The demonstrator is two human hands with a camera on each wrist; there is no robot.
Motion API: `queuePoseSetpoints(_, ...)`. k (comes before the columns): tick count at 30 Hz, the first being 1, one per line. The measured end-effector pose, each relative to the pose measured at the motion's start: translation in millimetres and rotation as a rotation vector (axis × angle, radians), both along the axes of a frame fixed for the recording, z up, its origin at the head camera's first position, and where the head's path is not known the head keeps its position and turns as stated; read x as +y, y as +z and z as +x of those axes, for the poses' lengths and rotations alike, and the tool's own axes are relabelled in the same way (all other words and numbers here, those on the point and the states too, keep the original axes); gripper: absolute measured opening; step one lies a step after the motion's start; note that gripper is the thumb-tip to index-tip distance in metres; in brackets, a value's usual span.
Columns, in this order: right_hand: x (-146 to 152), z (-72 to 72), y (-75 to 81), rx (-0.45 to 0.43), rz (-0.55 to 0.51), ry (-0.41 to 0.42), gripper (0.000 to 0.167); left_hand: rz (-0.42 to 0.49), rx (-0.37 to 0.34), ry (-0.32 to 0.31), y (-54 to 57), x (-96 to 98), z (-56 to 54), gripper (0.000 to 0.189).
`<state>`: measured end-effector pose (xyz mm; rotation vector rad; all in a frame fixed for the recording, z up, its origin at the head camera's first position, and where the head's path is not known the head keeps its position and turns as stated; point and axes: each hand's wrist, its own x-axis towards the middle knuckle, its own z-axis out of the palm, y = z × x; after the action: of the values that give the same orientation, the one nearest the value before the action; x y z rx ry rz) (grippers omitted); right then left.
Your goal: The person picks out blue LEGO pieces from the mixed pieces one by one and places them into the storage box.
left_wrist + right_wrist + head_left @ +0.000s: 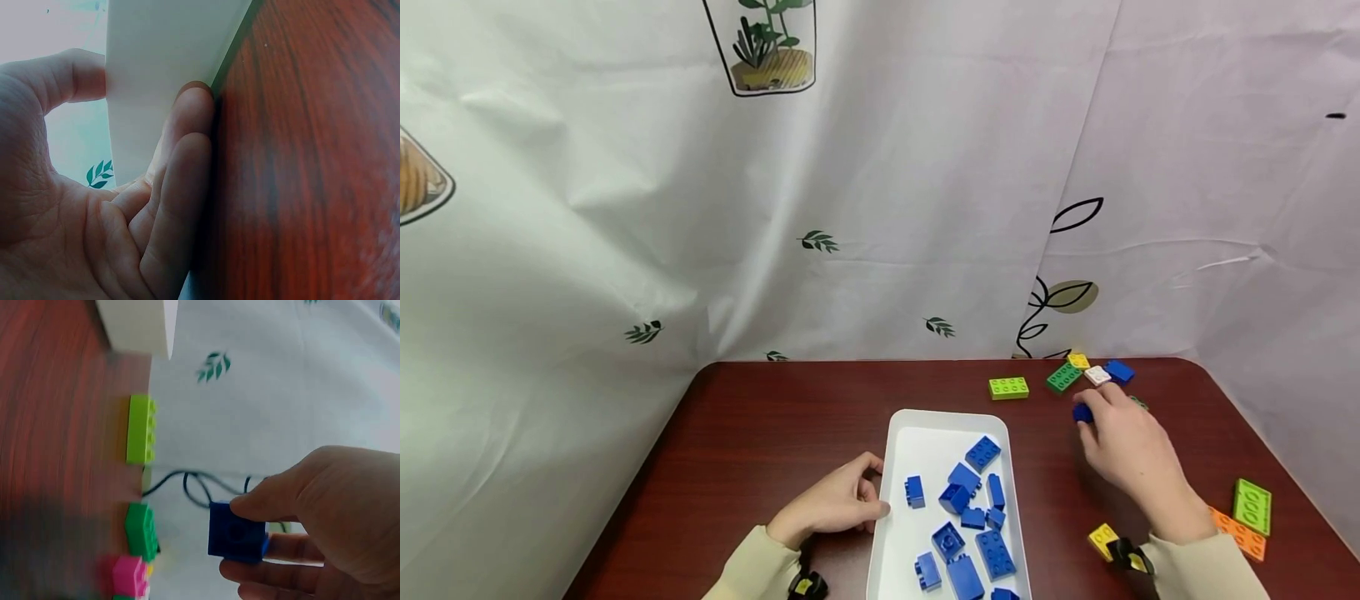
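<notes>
A white tray (917, 457) lies on the dark red table, with several blue bricks (995, 554) scattered in it. My left hand (838, 500) holds the tray's left side. In the left wrist view the thumb (84, 75) is at the rim and the fingertips (192, 103) lie low against the side wall, close to the tabletop. Over the back right of the table, my right hand (1131, 450) pinches a blue brick (234, 532) between thumb and fingers. The right wrist view shows this brick raised off the tabletop.
Near the back edge lie a lime brick (1008, 388), a green brick (1064, 377), a yellow brick (1078, 360), a white brick (1097, 375) and another blue brick (1119, 372). A pink brick (129, 575) shows there too. Lime, orange (1240, 533) and yellow bricks surround the right forearm.
</notes>
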<state>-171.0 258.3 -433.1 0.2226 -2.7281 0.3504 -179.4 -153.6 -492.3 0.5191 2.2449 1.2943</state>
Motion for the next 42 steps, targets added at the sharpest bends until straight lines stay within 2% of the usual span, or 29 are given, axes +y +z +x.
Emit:
queuePoseSetpoints(6,-33.7,5.3,0.9,-0.051,-0.019,0.131,0.031,0.004,0.001,0.007,-0.6,-0.2,0.6,0.048)
queuePoseSetpoints(20,-104.1,28.9,-14.3,-0.142,0.011,0.328,0.028,0.002,-0.001,0.002,0.2,-0.6,-1.0,0.047)
queuePoseSetpoints(31,-126.4,46.4,-21.5,-0.188,0.001,0.518,0.028,-0.005,-0.009,-0.004,1.0,-1.5,0.2,0.046)
queuePoseSetpoints(42,-136.5,53.4,-27.3,-0.244,-0.039,0.655,0.029,-0.014,-0.012,-0.008,0.4,-1.7,-0.6,0.046)
